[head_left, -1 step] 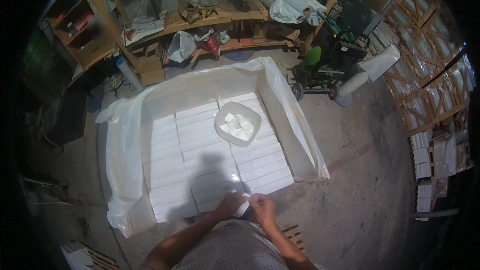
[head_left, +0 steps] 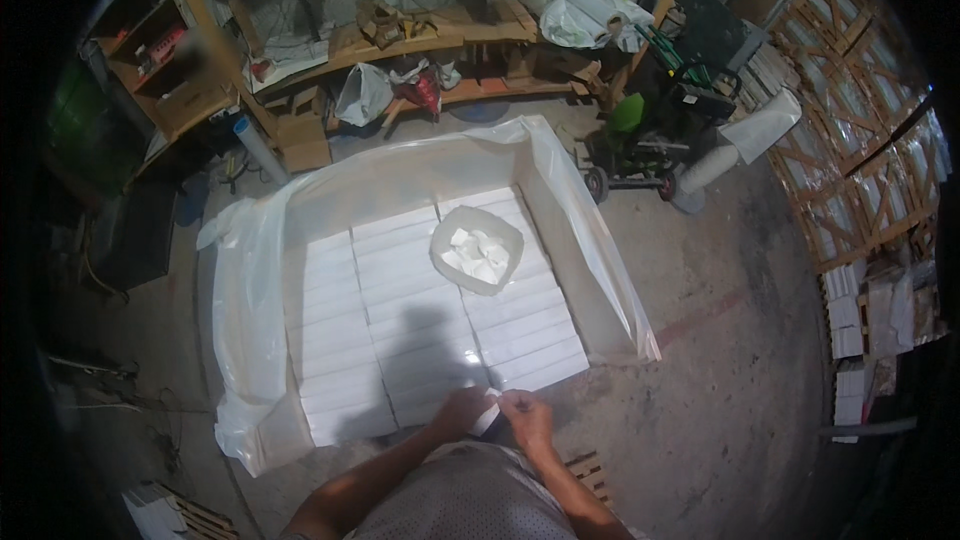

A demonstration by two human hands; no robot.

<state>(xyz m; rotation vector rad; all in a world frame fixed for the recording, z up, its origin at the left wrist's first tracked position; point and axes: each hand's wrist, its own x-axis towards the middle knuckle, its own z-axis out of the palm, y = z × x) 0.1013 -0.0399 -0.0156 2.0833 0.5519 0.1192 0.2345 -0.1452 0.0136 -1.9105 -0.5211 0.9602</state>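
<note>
Close to my body, my left hand (head_left: 464, 411) and my right hand (head_left: 526, 418) meet with fingers pinched on one small, flat white piece (head_left: 486, 419). It looks like folded paper or card, and the fingers cover part of it. In front of them is a large container lined with translucent plastic sheeting (head_left: 245, 340), its near side low or open. Rows of long white packs (head_left: 330, 305) lie flat and tightly side by side in it. On the packs, toward the far right, stands a whitish tub (head_left: 480, 285) with several loose white pieces (head_left: 478, 252) inside.
A wooden workbench (head_left: 440, 38) with plastic bags and cardboard runs along the back. A wheeled machine (head_left: 640, 145) with green parts stands at the back right, near a white roll (head_left: 712, 168). Wooden crates (head_left: 850, 120) are stacked at right. Pallet slats (head_left: 588, 475) show by my right forearm.
</note>
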